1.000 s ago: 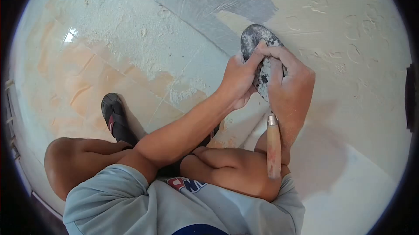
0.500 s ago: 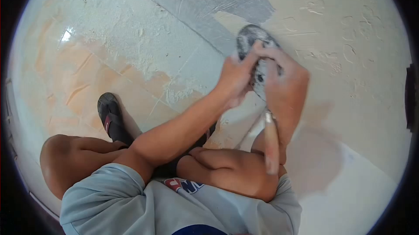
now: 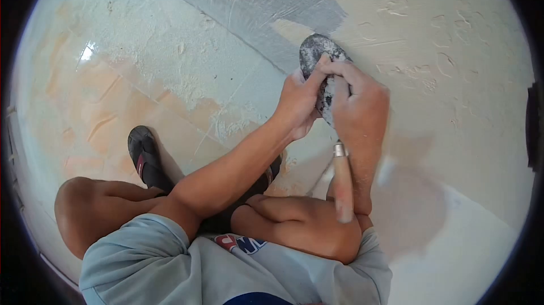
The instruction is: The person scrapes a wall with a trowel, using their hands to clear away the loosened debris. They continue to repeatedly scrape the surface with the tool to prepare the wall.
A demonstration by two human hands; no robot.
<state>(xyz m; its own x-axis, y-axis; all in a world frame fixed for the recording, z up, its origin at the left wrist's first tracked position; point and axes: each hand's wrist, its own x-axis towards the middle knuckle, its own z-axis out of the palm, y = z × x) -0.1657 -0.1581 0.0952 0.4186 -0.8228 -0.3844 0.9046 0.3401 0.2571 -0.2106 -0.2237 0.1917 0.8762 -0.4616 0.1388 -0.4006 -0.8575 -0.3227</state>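
My left hand is closed on the left edge of a trowel's dark oval blade, which is smeared with white powder or paste. My right hand grips the same blade from the right, with fingers bent over its face near the left thumb. Below the right hand, the trowel's wooden handle, with a metal collar, points back toward my body. The join between handle and blade is partly hidden by the right hand. Whitish residue covers the fingers.
A grey patch with streaks spreads over the pale surface ahead. White crumbs and smears lie on the tiled floor at left. My shod foot rests on the tiles, with my bent legs close below the hands.
Both hands and the trowel have shifted slightly left in view, and the surface beyond has shifted left too. The hands look sharper now; the grip on the blade is kept.
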